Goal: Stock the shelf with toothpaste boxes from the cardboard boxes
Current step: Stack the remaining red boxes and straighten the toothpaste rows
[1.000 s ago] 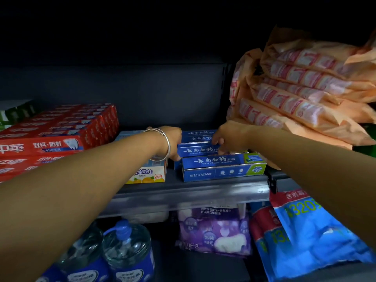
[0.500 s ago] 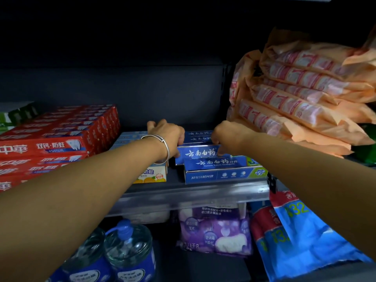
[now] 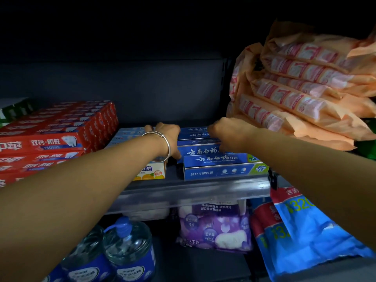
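Blue toothpaste boxes [image 3: 223, 166] lie in a stepped row on the grey shelf [image 3: 193, 192], running from its front edge to the back. My left hand [image 3: 165, 137], with a silver bangle on the wrist, lies arched over the left end of the row. Its thumb presses the end of the second blue box [image 3: 198, 152] and its fingers rest on the pale boxes [image 3: 130, 132] beside it. My right hand [image 3: 230, 133] grips the right part of that same box with curled fingers. No cardboard box is in view.
Red toothpaste boxes [image 3: 50, 139] are stacked at the left, and an orange-printed box [image 3: 150, 173] sits under my left wrist. Orange packs [image 3: 305, 94] pile up at the right. Below the shelf stand water bottles [image 3: 126, 249], a purple bag [image 3: 215, 226] and blue bags [image 3: 301, 231].
My left hand has slid from the end of the blue boxes further back, onto their tops. My right hand has stayed on the same box.
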A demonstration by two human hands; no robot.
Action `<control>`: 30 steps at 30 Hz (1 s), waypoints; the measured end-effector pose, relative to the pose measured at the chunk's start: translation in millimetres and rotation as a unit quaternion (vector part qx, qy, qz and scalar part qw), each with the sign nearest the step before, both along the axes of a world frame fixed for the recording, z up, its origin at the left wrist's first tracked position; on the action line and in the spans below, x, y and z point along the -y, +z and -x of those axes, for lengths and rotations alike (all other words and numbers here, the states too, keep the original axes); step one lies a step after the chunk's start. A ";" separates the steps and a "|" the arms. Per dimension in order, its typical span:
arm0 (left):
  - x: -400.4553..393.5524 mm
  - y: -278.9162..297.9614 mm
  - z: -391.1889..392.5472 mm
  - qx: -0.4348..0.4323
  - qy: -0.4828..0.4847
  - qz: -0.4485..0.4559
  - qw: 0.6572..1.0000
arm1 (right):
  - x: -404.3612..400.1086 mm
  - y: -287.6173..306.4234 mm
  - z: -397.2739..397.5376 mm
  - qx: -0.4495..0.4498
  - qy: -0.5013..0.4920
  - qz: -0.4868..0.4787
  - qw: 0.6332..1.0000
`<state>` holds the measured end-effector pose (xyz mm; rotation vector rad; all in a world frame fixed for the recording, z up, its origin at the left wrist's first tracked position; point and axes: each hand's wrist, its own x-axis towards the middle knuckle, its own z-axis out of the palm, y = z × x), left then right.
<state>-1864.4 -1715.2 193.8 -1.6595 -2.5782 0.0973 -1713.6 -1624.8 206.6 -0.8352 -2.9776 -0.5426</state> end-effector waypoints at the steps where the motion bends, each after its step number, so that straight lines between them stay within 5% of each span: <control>1: -1.4 -0.7 -0.3 -0.006 0.000 -0.003 1.000 | -1.9 -1.5 -0.2 0.001 -0.003 -0.004 1.000; 20: -10.7 -2.2 -5.2 -0.042 -0.002 -0.011 0.999 | -9.3 -7.6 4.3 0.047 -0.019 0.045 0.998; 26: -6.7 -0.1 -7.0 -0.048 0.005 -0.004 0.999 | 11.3 7.4 -6.7 -0.059 0.060 0.108 0.991; 30: 0.8 4.2 -7.9 -0.051 0.003 -0.013 0.999 | 26.1 15.6 -13.6 0.038 0.029 0.209 0.977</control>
